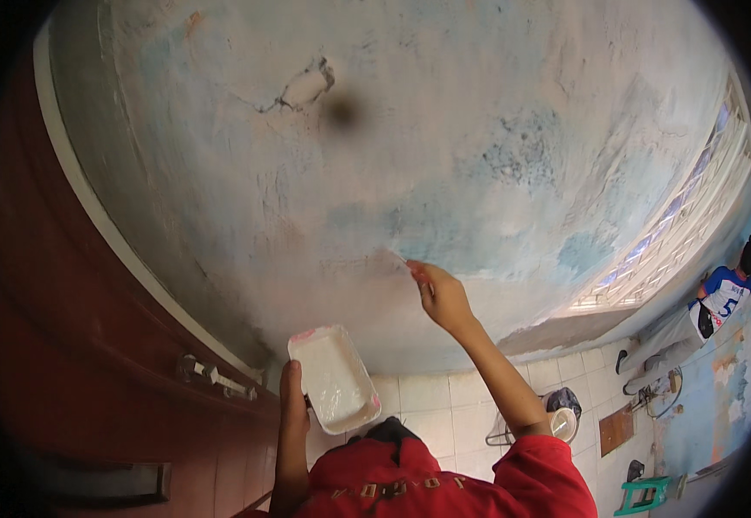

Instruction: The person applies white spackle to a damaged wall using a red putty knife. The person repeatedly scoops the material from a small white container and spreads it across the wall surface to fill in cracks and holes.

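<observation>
My right hand (441,293) is raised against a worn, patchy blue and white wall (410,147) and grips a small putty knife (401,262), whose blade lies flat on the wall. My left hand (292,393) holds a white rectangular tray (334,378) of white paste by its near edge, lower down and to the left of the right hand. A cracked, flaked spot (304,86) shows high on the wall.
A dark red door (90,345) with a metal bolt (211,375) stands at the left. White floor tiles (444,406) lie below, with a bucket (557,414). Another person (703,319) crouches at the far right near a window grille (686,207) and a green stool (643,494).
</observation>
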The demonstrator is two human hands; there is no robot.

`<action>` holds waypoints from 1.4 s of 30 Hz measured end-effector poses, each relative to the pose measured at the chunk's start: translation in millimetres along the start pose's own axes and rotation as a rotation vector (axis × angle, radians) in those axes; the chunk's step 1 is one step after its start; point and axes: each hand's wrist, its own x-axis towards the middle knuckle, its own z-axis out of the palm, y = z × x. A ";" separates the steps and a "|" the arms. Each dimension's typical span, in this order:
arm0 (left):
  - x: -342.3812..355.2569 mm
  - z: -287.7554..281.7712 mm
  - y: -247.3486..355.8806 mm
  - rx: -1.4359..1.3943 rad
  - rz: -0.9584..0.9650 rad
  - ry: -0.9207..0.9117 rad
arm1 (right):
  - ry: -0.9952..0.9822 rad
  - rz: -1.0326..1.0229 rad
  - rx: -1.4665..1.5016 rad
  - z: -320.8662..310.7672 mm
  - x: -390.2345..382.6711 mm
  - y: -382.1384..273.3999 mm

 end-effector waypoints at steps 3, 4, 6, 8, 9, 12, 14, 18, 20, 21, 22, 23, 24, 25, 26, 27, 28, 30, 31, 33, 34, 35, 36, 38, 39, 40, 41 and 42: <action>-3.8 6.6 5.3 0.007 -0.019 0.001 | 0.043 0.436 0.589 -19.0 -14.6 -31.7; -4.9 10.7 10.0 0.008 -0.034 -0.012 | 0.056 0.607 0.890 -25.1 -21.3 -42.7; -6.1 20.1 14.2 0.024 -0.055 -0.015 | 0.092 0.819 1.321 -29.4 -36.7 -58.3; -13.0 33.2 21.7 0.051 -0.090 -0.019 | 0.173 0.935 1.425 -33.8 -54.1 -84.3; -18.4 42.8 28.5 0.057 -0.103 -0.053 | 0.263 1.037 1.529 -34.8 -63.5 -90.8; -26.8 67.1 33.8 0.065 -0.124 -0.102 | 0.345 1.083 1.535 -37.4 -93.6 -87.4; -30.2 73.9 29.1 0.066 -0.088 -0.176 | 0.376 0.951 1.575 -41.1 -110.0 -87.7; -40.0 95.6 20.4 0.050 -0.076 -0.166 | 0.456 0.760 1.227 -39.6 -152.8 -74.2; -48.6 110.7 20.7 -0.019 -0.166 -0.200 | 0.497 0.729 1.002 -40.9 -168.7 -79.6; -53.0 117.3 18.8 -0.018 -0.177 -0.195 | 0.527 0.681 0.783 -39.9 -175.3 -83.7; -57.1 123.6 16.0 -0.004 -0.187 -0.179 | 0.565 0.627 0.756 -34.0 -183.1 -82.4; -60.8 131.8 13.0 0.008 -0.199 -0.164 | 0.537 0.555 0.688 -26.4 -192.3 -72.8; -64.1 139.7 9.6 0.005 -0.201 -0.160 | 0.493 0.504 0.664 -25.7 -204.4 -64.8; -67.5 145.5 6.0 0.023 -0.192 -0.172 | 0.445 0.454 0.647 -29.3 -210.7 -61.6; -71.7 151.5 2.5 0.041 -0.183 -0.183 | 0.339 0.535 0.623 -39.5 -219.1 -57.3; -77.2 158.1 -0.7 0.039 -0.185 -0.170 | 0.327 0.536 0.629 -46.8 -223.1 -49.3; -83.1 165.9 -2.7 0.072 -0.190 -0.150 | 0.294 0.538 0.677 -53.8 -225.5 -41.0; -93.2 178.3 -9.7 0.104 -0.196 -0.120 | 0.252 0.541 0.730 -63.6 -235.0 -26.9; -97.4 183.7 -15.1 0.097 -0.221 -0.119 | 0.252 0.474 0.705 -66.5 -240.6 -19.5; -107.7 194.3 -27.2 0.086 -0.245 -0.108 | 0.242 0.406 0.684 -75.0 -251.6 -8.8; -112.6 200.8 -34.3 0.067 -0.249 -0.116 | 0.240 0.365 0.615 -79.0 -254.3 -5.0; -117.6 207.4 -39.9 0.048 -0.252 -0.124 | 0.237 0.322 0.546 -83.2 -256.8 -0.7; -123.0 213.7 -42.9 0.043 -0.246 -0.113 | 0.238 0.301 0.550 -88.4 -258.3 4.7; -134.6 226.2 -46.1 0.117 -0.228 -0.122 | 0.207 0.345 0.591 -90.3 -271.6 21.1; -140.3 231.6 -48.4 0.112 -0.226 -0.114 | 0.182 0.394 0.627 -89.3 -279.0 29.3; -146.2 236.8 -51.2 0.146 -0.239 -0.125 | 0.172 0.386 0.632 -89.1 -285.0 36.5; -150.9 241.6 -54.6 0.180 -0.252 -0.137 | 0.149 0.424 0.625 -89.3 -290.6 43.2; -154.0 246.0 -58.6 0.173 -0.248 -0.127 | 0.127 0.462 0.618 -89.9 -295.2 50.0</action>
